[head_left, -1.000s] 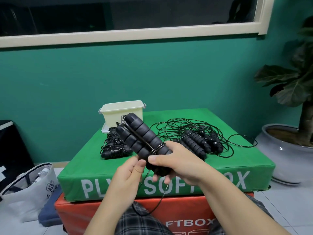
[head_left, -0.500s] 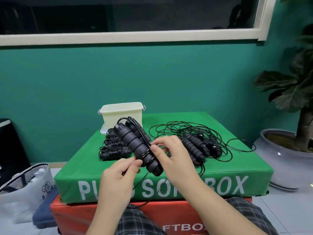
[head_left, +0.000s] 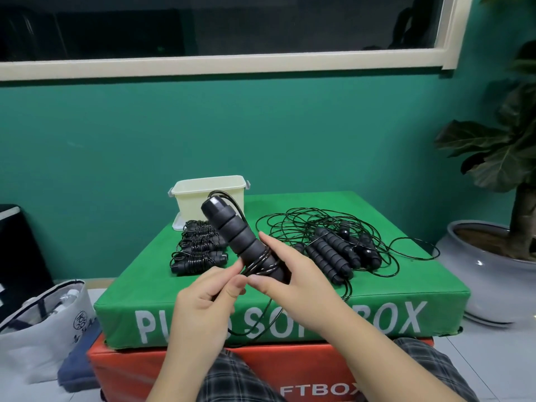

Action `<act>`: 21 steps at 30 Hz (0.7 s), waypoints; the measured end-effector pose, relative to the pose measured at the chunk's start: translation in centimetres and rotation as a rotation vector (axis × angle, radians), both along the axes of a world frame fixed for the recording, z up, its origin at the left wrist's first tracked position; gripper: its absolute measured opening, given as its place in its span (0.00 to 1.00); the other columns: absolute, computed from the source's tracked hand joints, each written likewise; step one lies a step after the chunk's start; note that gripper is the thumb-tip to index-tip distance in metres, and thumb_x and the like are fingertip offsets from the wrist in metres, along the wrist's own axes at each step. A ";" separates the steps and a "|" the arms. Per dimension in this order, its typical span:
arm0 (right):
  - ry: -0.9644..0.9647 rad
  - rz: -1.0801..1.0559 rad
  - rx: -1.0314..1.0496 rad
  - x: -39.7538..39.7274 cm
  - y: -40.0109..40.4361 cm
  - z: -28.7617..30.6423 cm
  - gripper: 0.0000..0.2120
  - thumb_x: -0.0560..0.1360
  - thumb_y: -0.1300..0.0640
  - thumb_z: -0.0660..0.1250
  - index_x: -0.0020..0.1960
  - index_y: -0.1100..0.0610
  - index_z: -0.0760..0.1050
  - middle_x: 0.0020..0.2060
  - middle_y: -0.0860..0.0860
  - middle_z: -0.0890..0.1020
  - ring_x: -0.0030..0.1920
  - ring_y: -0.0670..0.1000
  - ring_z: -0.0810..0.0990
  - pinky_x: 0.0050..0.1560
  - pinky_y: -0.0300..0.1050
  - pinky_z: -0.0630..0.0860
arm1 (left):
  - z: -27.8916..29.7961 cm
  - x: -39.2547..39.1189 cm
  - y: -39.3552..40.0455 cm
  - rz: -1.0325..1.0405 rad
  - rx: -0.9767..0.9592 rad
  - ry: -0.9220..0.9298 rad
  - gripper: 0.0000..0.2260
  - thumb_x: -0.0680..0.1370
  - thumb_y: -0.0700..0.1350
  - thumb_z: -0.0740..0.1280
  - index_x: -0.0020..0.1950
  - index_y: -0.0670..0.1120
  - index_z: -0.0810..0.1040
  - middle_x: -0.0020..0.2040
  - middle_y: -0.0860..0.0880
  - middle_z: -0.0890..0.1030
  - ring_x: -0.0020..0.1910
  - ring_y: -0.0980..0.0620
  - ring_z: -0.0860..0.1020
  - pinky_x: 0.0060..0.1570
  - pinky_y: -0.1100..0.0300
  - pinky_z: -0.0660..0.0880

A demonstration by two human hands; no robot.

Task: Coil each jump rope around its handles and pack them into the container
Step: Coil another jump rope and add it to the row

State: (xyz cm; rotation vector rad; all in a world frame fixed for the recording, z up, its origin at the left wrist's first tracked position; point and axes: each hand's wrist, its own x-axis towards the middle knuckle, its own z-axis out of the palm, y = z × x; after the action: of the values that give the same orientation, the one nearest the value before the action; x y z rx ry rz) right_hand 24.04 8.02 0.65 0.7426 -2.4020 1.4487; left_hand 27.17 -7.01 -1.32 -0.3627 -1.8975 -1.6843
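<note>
Indoor exercise or training room, most likely. Evidence: stacked soft plyo boxes, green point(head_left: 278, 285) over orange point(head_left: 232, 369), bearing jump ropes point(head_left: 327, 245). Teal painted wall point(head_left: 261, 126), tiled floor point(head_left: 493, 358), dark window point(head_left: 220, 24), potted plant point(head_left: 507, 158), bags point(head_left: 43, 329) alongside.

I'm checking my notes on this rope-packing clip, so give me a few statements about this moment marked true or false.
1. The left hand and right hand both hold the pair of handles. True.
2. The rope is wound along the full length of the held handles. False: only a few turns sit near the lower end.
3. Coiled ropes lie on the green box in front of the container. True.
4. The loose ropes lie left of the container. False: they lie to its right.
5. The container is red. False: it is cream.
</note>
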 end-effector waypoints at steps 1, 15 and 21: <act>-0.025 0.015 -0.025 0.0 0.0 0.1 0.32 0.73 0.51 0.72 0.73 0.48 0.64 0.62 0.40 0.74 0.61 0.35 0.71 0.63 0.30 0.65 | -0.2 -0.1 -0.2 -0.018 -0.028 0.007 0.12 0.73 0.47 0.68 0.53 0.61 0.81 0.33 0.55 0.76 0.28 0.60 0.69 0.31 0.69 0.68; -0.050 0.105 -0.327 0.5 -0.8 -0.3 0.11 0.72 0.45 0.62 0.55 0.43 0.72 0.41 0.37 0.81 0.42 0.38 0.76 0.46 0.34 0.74 | -0.6 -1.3 -0.3 -0.101 0.196 -0.340 0.15 0.69 0.53 0.67 0.53 0.50 0.73 0.34 0.52 0.73 0.28 0.57 0.68 0.27 0.67 0.65; 0.025 0.036 -0.244 0.2 -1.2 -0.5 0.11 0.75 0.43 0.58 0.57 0.36 0.69 0.51 0.42 0.77 0.51 0.40 0.75 0.57 0.39 0.72 | -0.6 -0.9 -0.4 0.017 0.028 -0.247 0.19 0.71 0.66 0.66 0.32 0.52 0.78 0.25 0.53 0.66 0.27 0.54 0.63 0.31 0.58 0.59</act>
State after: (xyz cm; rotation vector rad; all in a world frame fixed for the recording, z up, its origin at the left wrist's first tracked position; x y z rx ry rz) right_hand 24.25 6.87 0.17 0.7425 -2.1503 1.6967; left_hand 26.29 -7.43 -1.89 -0.1315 -2.0412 -1.8122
